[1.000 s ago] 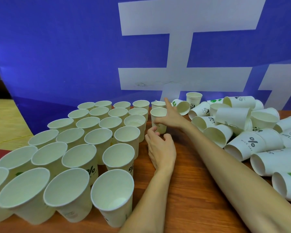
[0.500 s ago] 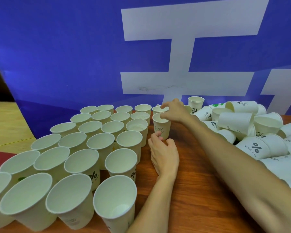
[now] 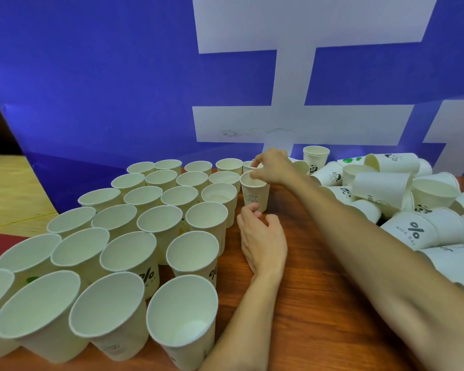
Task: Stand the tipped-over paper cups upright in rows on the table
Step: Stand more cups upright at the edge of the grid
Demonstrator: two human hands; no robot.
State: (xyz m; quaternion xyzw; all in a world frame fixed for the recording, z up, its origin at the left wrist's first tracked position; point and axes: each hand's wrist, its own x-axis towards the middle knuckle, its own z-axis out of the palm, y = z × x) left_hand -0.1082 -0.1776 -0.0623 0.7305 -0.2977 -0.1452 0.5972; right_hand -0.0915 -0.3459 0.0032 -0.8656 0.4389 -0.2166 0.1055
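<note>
Several white paper cups (image 3: 156, 234) stand upright in rows on the left half of the wooden table (image 3: 319, 317). A pile of tipped-over cups (image 3: 381, 188) lies at the right. My right hand (image 3: 273, 167) reaches to the far end of the rightmost row and pinches the rim of an upright cup with a small drawing (image 3: 255, 196); another upright cup (image 3: 248, 165) stands just behind its fingertips. My left hand (image 3: 263, 236) rests on the table just in front of that cup, fingers loosely curled near its base, holding nothing.
A blue board with white strokes (image 3: 118, 89) rises right behind the table. One upright panda-print cup (image 3: 315, 158) stands at the back beside the pile. Bare wood runs between the rows and the pile, under my forearms. A red strip (image 3: 0, 241) shows at the left edge.
My right hand's index finger pointed at the back cups a second ago; its fingers now curl on the rim of the drawn cup. My left hand has hardly moved.
</note>
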